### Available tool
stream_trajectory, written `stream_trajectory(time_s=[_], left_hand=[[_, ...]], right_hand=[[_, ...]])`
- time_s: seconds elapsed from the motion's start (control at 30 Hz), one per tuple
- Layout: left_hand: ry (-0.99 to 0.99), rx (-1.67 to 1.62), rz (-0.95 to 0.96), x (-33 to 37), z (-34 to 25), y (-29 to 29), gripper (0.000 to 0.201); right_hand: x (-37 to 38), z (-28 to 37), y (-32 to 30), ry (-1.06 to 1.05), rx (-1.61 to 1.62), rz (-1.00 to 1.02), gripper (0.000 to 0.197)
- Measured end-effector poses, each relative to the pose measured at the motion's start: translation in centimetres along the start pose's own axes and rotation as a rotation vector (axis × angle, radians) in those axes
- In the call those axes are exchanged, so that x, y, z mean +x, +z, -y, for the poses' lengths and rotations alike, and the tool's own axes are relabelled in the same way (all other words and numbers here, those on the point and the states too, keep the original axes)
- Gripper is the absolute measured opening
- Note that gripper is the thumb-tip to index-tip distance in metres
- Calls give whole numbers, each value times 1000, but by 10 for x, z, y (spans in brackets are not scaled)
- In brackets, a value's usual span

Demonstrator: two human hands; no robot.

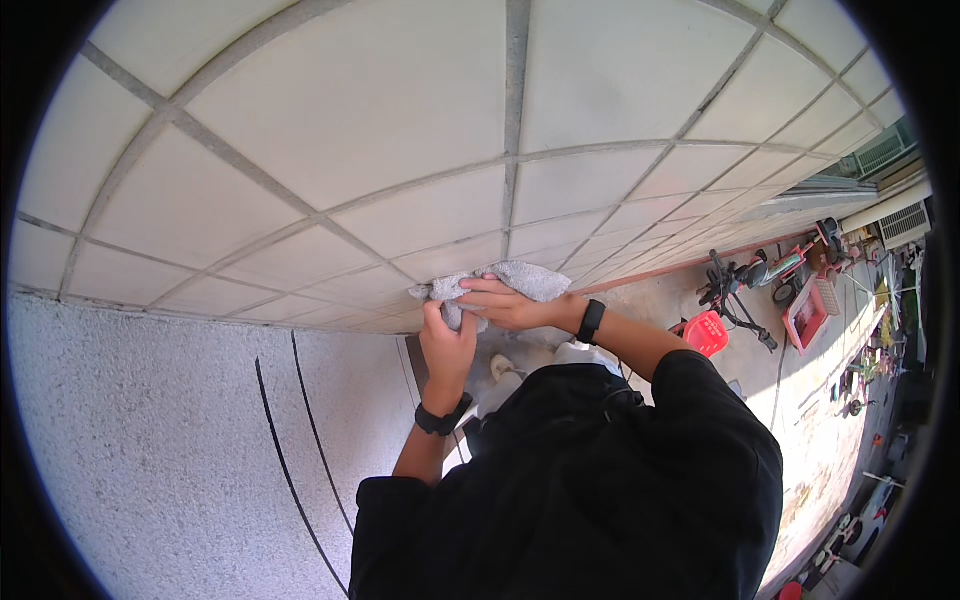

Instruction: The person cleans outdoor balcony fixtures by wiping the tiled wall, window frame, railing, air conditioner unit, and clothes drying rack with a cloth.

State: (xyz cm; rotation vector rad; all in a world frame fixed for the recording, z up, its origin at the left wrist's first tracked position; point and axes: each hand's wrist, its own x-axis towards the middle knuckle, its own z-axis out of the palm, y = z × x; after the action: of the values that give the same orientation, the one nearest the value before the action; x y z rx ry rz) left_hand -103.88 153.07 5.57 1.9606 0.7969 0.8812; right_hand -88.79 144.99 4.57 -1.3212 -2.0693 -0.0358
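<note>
A grey cloth [532,280] is bunched against the white tiled wall [420,110], low on its tiles. My right hand [508,306] comes in from the right with its fingers closed over the cloth, and one end spreads out above the knuckles. Just beside it, my left hand [447,345] pinches the cloth's lower left part from below. The two hands nearly touch. Folds of cloth cover some of the fingertips. Each wrist wears a black band.
Speckled rough wall [160,420] with dark grooves runs along the left, meeting the tiles at a corner. On the right stand a red plastic basket [706,333], a bicycle [740,290] and a pink crate [808,315]. Clutter lines the far right ground.
</note>
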Motion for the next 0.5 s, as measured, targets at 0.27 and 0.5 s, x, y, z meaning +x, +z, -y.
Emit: stream_trajectory(time_s=[0.27, 0.5], left_hand=[[120, -22, 357, -5, -45, 93, 36], [299, -95, 463, -7, -103, 182, 39]], right_hand=[[-106, -6, -76, 233, -187, 67, 56], [-189, -15, -136, 356, -487, -84, 59]])
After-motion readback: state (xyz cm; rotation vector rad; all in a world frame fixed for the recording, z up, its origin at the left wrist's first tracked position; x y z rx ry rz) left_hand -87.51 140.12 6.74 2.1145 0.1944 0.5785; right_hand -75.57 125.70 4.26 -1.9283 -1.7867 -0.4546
